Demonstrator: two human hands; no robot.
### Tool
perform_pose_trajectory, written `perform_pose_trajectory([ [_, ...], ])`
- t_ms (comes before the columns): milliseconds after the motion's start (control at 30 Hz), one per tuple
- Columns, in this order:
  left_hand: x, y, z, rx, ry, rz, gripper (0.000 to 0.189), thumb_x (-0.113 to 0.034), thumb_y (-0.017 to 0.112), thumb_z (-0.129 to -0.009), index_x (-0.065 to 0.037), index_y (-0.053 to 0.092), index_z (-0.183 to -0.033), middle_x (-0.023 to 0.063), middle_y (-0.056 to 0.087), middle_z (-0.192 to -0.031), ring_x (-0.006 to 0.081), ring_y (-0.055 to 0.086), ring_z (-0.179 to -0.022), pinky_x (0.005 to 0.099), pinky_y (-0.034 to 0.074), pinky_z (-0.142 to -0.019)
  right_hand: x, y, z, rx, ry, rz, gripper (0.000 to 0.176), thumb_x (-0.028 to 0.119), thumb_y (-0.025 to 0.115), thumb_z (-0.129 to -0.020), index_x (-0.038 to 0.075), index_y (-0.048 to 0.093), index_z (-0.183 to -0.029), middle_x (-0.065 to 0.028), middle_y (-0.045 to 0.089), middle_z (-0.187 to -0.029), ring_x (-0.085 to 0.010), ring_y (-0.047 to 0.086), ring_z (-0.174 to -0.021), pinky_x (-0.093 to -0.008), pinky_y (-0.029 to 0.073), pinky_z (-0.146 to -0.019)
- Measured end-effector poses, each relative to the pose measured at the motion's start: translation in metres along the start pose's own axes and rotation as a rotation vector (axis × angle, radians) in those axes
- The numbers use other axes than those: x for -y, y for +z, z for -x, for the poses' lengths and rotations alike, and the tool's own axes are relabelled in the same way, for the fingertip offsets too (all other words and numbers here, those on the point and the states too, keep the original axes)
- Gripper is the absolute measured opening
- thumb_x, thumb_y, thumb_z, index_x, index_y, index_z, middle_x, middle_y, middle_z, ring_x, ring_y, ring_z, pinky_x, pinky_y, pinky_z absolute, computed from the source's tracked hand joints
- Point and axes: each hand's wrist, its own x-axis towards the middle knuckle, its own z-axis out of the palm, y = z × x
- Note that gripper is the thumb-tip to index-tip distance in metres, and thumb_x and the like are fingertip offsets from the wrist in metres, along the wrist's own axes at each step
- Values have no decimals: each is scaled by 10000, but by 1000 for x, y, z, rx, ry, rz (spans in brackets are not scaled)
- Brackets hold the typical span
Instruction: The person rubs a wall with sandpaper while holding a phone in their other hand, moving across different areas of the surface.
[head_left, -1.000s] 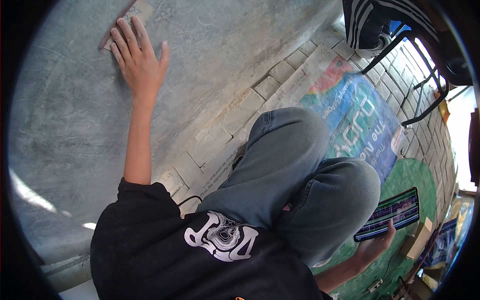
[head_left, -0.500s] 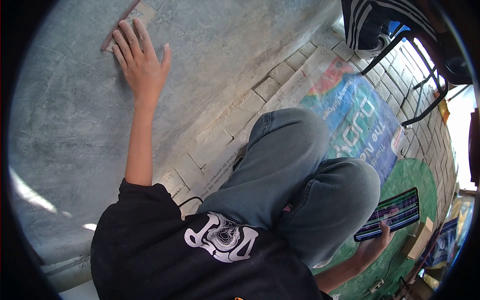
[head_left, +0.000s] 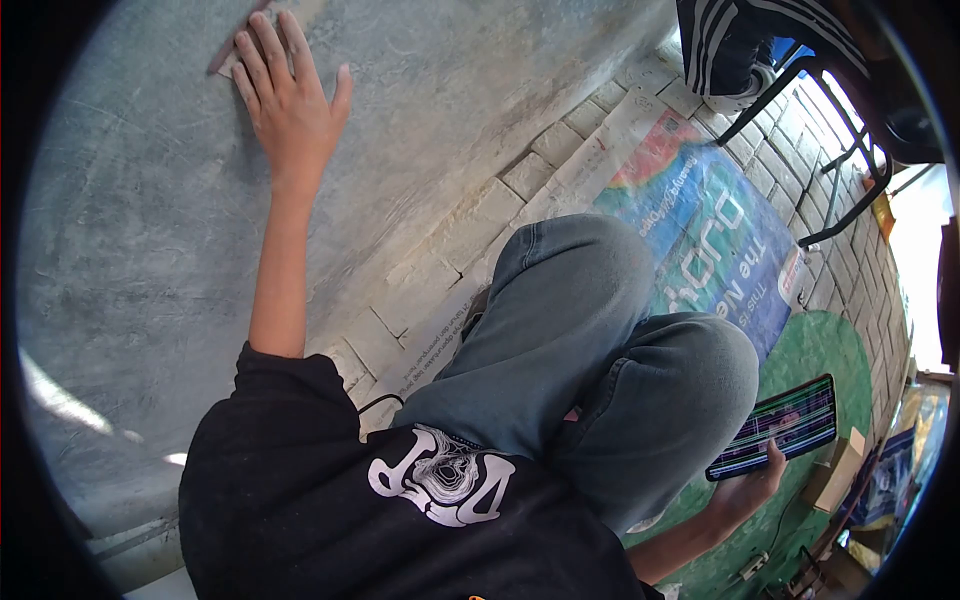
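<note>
My left hand point(head_left: 295, 125) lies against a grey plastered surface point(head_left: 140, 220), palm down with its fingers stretched and slightly spread. Beneath the fingertips is a piece of sandpaper point(head_left: 231, 57) with a reddish-brown edge, pressed to the surface and partly covered by the hand. At the lower right, my right hand point(head_left: 748, 492) grips a phone point(head_left: 805, 415), its thumb over the screen. Bright horizontal stripes run across that screen. The fingers behind the phone are hidden.
My bent knees point(head_left: 590, 290) fill the middle. A printed banner point(head_left: 740, 240) and a green mat point(head_left: 835, 345) cover part of the paved floor. A black-framed chair point(head_left: 870, 195) and another person's leg point(head_left: 720, 50) are at the upper right. A cardboard box point(head_left: 838, 472) stands beside the phone.
My left hand has slid a little upward along the grey surface, and the sandpaper has moved with it. My right hand and the phone stay nearly in place.
</note>
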Motion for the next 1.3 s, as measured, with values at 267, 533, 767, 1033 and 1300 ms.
perform_pose_trajectory([
  [267, -1, -11, 41, 229, -11, -55, 798, -439, 554, -860, -52, 210, -1466, 186, 175, -1519, 376, 192, -1386, 493, 178, -1112, 1, 2, -5, 47, 22, -44, 352, 153, 545, -864, -31, 470, -1155, -119, 547, -1067, -223, 557, -990, -363, 443, -892],
  [533, 1, -18, -36, 105, -23, -88, 849, -407, 604, -839, -34, 164, -1461, 168, 157, -1520, 374, 146, -1390, 511, 117, -1124, 3, 2, -5, 56, 29, -11, 337, 160, 552, -861, -25, 484, -1134, -106, 556, -1053, -214, 564, -975, -357, 444, -883],
  [767, 4, -2, -3, 10, 57, -21, 768, -459, 556, -864, -72, 258, -1457, 178, 245, -1498, 368, 247, -1369, 497, 190, -1109, 1, 4, -5, 20, 25, 34, 338, 178, 564, -851, -20, 491, -1115, -88, 554, -1034, -197, 561, -958, -339, 439, -864],
  [1033, 1, -11, 40, 237, -25, -45, 796, -421, 578, -854, -67, 216, -1468, 164, 190, -1520, 354, 192, -1392, 495, 177, -1117, 3, 9, -3, 10, -1, 58, 325, 181, 566, -849, -21, 502, -1096, -79, 551, -1019, -188, 564, -927, -328, 437, -849],
  [1300, 2, -20, 16, 296, -168, 8, 835, -334, 628, -827, -81, 170, -1478, 122, 149, -1537, 297, 152, -1411, 451, 165, -1141, -5, -9, -22, 195, -17, 34, 475, 168, 586, -813, 26, 460, -1249, -106, 534, -1149, -232, 523, -1026, -382, 433, -906],
])
